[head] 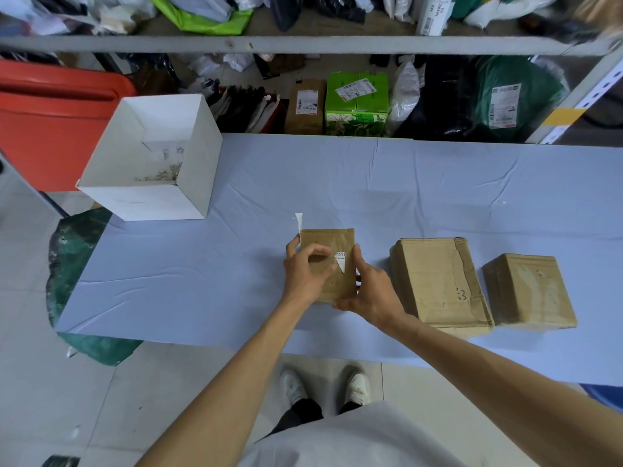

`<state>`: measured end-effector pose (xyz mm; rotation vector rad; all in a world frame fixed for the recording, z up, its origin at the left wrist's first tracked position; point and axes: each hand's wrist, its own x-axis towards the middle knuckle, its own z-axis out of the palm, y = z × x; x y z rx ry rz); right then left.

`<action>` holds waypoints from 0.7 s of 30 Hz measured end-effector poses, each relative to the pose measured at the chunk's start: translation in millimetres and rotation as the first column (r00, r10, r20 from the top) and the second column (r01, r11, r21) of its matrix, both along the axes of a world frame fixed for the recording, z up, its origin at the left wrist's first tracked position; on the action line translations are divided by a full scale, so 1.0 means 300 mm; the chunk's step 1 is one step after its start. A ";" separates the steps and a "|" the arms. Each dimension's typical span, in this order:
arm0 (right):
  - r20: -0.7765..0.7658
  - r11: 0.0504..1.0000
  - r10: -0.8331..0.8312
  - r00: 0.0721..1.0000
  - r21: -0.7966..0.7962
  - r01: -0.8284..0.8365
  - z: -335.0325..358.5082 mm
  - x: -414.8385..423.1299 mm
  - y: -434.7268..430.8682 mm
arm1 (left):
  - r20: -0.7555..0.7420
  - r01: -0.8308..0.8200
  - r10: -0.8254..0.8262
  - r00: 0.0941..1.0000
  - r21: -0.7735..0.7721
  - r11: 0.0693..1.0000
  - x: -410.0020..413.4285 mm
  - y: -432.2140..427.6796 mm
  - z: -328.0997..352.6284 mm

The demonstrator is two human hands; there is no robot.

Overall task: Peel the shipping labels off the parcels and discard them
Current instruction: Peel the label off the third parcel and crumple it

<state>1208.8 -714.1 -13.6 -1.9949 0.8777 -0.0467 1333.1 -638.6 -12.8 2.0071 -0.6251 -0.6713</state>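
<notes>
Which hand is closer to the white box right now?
Left. The left hand is over the small parcel's left half, on the side toward the white box. The right hand grips the parcel's right edge, farther away.

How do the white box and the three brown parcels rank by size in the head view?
1. White box
2. Middle parcel
3. Right parcel
4. Held parcel, smallest, though partly covered

The left parcel [328, 239], middle parcel [435, 274] and right parcel [526, 288] are plain brown. The label scrap [340, 261] is white with black print, the peeled strip [298, 221] white. The tablecloth [337, 183] is pale blue.
</notes>
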 end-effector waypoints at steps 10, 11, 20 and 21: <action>-0.013 0.997 0.045 0.999 -0.063 -0.046 0.011 0.005 0.005 | 0.002 -0.243 0.244 0.970 -0.045 0.969 -0.041 -0.029 -0.014; -0.009 0.997 0.047 0.999 -0.059 -0.048 0.011 0.005 0.006 | 0.010 -0.254 0.255 0.967 -0.037 0.966 -0.045 -0.032 -0.013; -0.030 0.997 0.056 0.998 -0.045 -0.057 0.023 0.005 0.003 | 0.028 -0.260 0.260 0.965 0.013 0.965 -0.044 -0.047 -0.012; -0.028 0.998 0.056 0.998 -0.041 -0.057 0.024 0.005 0.003 | 0.026 -0.255 0.254 0.967 0.022 0.967 -0.044 -0.049 -0.013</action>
